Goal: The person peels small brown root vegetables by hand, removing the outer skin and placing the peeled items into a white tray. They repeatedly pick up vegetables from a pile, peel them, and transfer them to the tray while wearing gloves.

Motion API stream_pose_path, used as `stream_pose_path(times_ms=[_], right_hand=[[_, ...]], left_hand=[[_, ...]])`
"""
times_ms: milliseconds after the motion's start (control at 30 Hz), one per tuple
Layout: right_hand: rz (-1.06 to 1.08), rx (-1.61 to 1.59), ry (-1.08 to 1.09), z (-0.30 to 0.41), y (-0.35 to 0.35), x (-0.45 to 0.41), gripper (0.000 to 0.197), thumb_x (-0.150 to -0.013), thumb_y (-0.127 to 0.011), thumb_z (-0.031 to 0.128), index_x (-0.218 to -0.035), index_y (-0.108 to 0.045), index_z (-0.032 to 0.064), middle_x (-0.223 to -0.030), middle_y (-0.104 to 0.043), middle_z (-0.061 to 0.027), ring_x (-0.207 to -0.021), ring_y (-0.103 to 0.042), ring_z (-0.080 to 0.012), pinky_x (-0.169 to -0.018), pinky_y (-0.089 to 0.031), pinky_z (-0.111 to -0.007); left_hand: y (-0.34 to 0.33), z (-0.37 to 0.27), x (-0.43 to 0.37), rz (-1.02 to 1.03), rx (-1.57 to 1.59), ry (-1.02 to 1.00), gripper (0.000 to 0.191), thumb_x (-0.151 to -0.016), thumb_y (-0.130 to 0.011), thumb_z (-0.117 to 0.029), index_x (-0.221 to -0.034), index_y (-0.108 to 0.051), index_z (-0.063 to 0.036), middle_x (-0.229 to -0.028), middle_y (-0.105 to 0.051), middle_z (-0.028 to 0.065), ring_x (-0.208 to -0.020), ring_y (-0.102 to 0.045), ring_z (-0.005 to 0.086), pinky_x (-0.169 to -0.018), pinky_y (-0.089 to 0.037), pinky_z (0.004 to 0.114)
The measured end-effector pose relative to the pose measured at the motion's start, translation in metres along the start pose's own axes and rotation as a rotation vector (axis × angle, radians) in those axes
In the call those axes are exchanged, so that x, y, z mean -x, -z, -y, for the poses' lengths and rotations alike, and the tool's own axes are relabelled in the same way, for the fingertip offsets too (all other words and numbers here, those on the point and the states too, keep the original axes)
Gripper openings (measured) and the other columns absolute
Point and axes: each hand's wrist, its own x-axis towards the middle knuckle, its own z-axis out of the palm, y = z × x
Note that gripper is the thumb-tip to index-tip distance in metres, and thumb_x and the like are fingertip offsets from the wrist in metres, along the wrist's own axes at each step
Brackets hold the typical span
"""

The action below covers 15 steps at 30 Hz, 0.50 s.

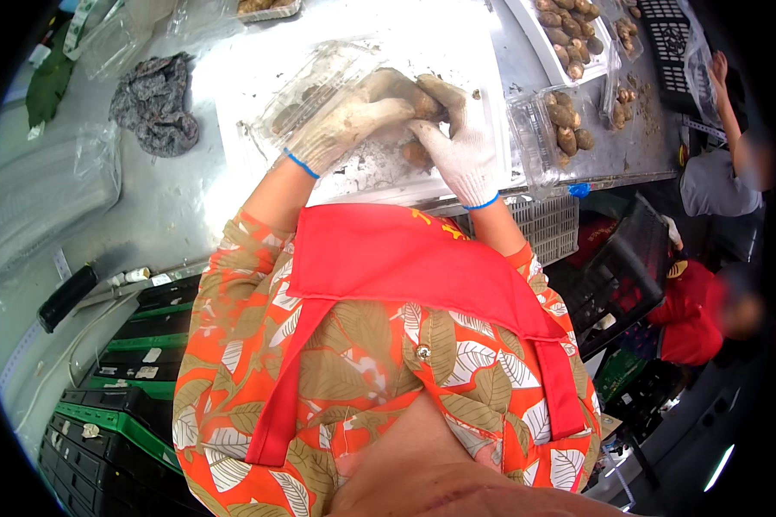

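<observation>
My left hand (355, 116) and my right hand (460, 139) both wear pale knitted gloves with blue cuff edges, soiled at the fingers. Between them they grip a brown taro corm (429, 106), partly covered by the fingers. Below it, a second corm (417, 155) lies in a shallow white tray (233, 139) with crumbs of dirt. Beside and partly behind my left hand is a clear plastic clamshell box (336, 61), with dark corms (288, 119) showing through it.
A grey rag (155, 106) lies on the metal table (149, 213) at left. To the right are a clamshell of corms (566, 123), a white tray of corms (572, 32) and a black crate (669, 52). Two people (721, 181) are at right. Black-green crates (123, 400) stand below left.
</observation>
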Motion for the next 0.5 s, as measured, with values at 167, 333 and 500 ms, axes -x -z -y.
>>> stream_pose_path(times_ms=[167,333,500], right_hand=[[0.028,-0.093,-0.043,0.001,0.002,0.000,0.060,-0.081,-0.074,-0.001,-0.138,-0.053,-0.0026,-0.127,-0.061,-0.0146,-0.110,-0.062,-0.0202,-0.092,-0.053,-0.032],[-0.029,-0.459,-0.261,0.007,-0.001,-0.003,0.064,-0.083,-0.076,0.003,-0.141,-0.048,-0.0046,-0.132,-0.059,-0.0139,-0.117,-0.059,-0.0204,-0.099,-0.051,-0.033],[-0.012,-0.583,-0.380,0.008,0.002,-0.006,0.067,-0.081,-0.077,0.003,-0.141,-0.048,-0.0037,-0.134,-0.057,-0.0147,-0.118,-0.058,-0.0207,-0.101,-0.050,-0.033]], left_hand=[[0.000,-0.008,-0.001,-0.011,-0.120,0.097,0.040,-0.089,-0.058,-0.021,-0.123,-0.058,0.0005,-0.093,-0.058,0.0040,-0.079,-0.054,0.0102,-0.069,-0.047,0.025],[0.001,-0.004,0.000,-0.078,-0.221,0.103,0.043,-0.089,-0.058,-0.019,-0.126,-0.058,0.0009,-0.102,-0.062,0.0070,-0.090,-0.059,0.0115,-0.077,-0.051,0.027],[-0.004,-0.012,0.005,-0.061,-0.057,0.086,0.044,-0.090,-0.058,-0.019,-0.130,-0.057,0.0006,-0.109,-0.064,0.0081,-0.097,-0.063,0.0142,-0.085,-0.053,0.028]])
